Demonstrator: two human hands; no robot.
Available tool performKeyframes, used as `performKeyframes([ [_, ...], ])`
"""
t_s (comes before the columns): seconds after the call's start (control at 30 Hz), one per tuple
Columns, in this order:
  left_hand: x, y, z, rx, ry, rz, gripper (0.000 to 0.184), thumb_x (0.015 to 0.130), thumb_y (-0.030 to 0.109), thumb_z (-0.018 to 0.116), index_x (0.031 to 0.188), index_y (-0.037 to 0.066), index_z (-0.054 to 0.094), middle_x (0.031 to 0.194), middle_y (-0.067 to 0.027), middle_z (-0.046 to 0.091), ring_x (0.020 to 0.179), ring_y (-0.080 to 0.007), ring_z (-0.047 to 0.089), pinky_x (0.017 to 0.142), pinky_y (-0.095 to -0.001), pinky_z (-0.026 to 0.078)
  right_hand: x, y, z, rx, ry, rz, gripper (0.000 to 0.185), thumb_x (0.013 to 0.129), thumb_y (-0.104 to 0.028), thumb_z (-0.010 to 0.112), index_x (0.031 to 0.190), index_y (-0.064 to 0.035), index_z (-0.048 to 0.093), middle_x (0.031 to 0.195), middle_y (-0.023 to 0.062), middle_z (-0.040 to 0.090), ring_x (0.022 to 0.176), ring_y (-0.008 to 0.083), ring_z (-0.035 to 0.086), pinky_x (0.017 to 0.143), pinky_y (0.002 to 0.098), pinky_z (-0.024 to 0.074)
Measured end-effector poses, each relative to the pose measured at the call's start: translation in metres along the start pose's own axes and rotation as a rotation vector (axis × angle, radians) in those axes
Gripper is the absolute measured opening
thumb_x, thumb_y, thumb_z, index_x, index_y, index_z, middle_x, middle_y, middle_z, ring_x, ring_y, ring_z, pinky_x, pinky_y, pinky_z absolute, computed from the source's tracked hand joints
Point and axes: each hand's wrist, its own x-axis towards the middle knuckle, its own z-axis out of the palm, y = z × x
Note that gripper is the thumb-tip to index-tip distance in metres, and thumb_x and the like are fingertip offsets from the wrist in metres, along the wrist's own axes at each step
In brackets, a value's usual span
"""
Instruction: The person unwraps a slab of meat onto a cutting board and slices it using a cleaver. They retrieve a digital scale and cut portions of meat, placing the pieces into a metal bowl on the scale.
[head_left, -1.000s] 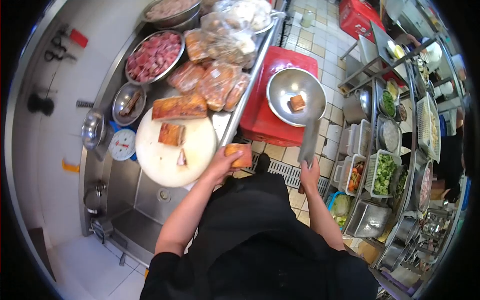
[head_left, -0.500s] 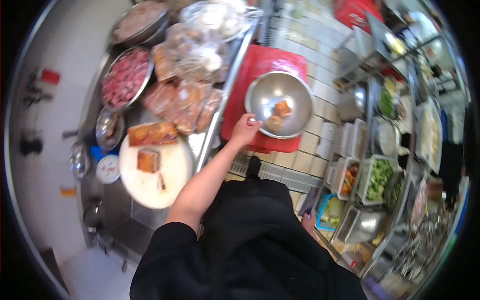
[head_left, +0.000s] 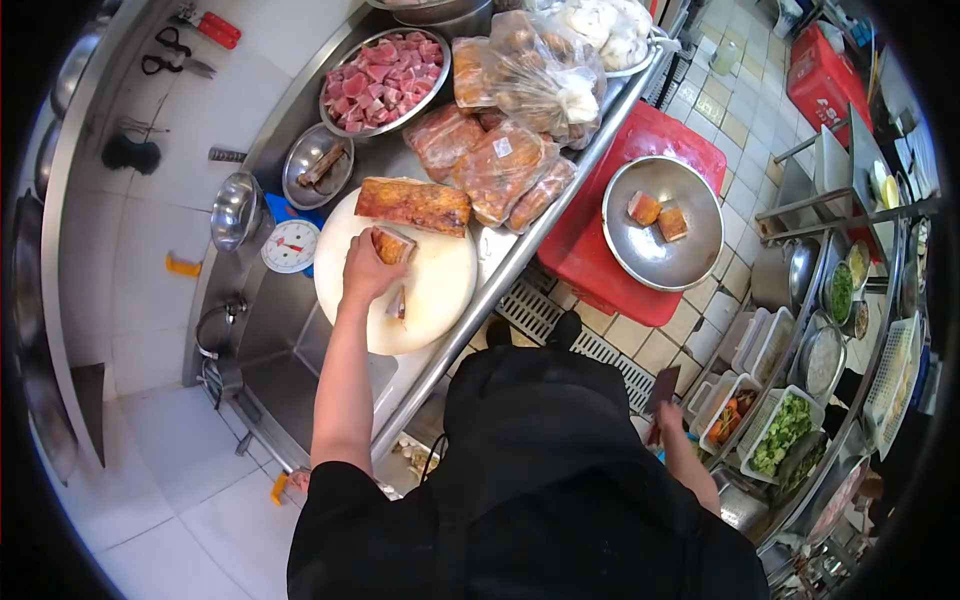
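Note:
My left hand (head_left: 366,268) grips a block of roast pork (head_left: 393,246) on the round white cutting board (head_left: 440,290). Just beyond it on the board lies a longer slab of roast pork (head_left: 412,206), and a small strip of meat (head_left: 398,303) rests below the block. My right hand (head_left: 669,420) is low at my right side, away from the board, closed on a cleaver (head_left: 663,388) whose dark blade points up. Two pork pieces (head_left: 644,208) sit in a steel bowl (head_left: 690,272) on a red stand (head_left: 575,250).
Bagged meat (head_left: 505,165) and a bowl of raw diced meat (head_left: 385,80) fill the counter beyond the board. A dial scale (head_left: 290,246) and small steel bowl (head_left: 318,166) stand left. The sink (head_left: 290,350) is nearer me. Shelves with vegetable tubs (head_left: 780,435) line the right.
My left hand has gone from the steel bowl to the pork block on the board and now grips it. The view has turned left, and the cleaver in my right hand has come into sight.

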Motion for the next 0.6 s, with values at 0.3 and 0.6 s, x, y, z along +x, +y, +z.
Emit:
performKeyframes([
  [0.3, -0.016, -0.105, -0.04, -1.672, -0.282, 0.024, 0.069, 0.08, 0.032, 0.075, 0.138, -0.002, 0.06, 0.124, -0.0109, 0.071, 0.11, -0.0243, 0.071, 0.098, -0.0372, 0.058, -0.058, -0.125, 0.041, 0.416, 0.048, -0.091, 0.013, 0.105, -0.019, 0.058, 0.103, -0.0065, 0.054, 0.059, 0.0054, 0.05, 0.04, 0.0193, 0.051, 0.037, 0.0376, 0.0435],
  [0.6, 0.04, -0.167, -0.276, -0.302, 0.438, -0.028, 0.084, 0.067, 0.042, 0.087, 0.134, -0.004, 0.064, 0.126, -0.0166, 0.073, 0.113, -0.0291, 0.071, 0.098, -0.0375, 0.055, -0.12, -0.057, 0.115, 0.245, 0.042, -0.115, 0.021, 0.101, -0.026, 0.063, 0.095, -0.0054, 0.06, 0.063, 0.0072, 0.055, 0.049, 0.0225, 0.058, 0.045, 0.0386, 0.0478],
])
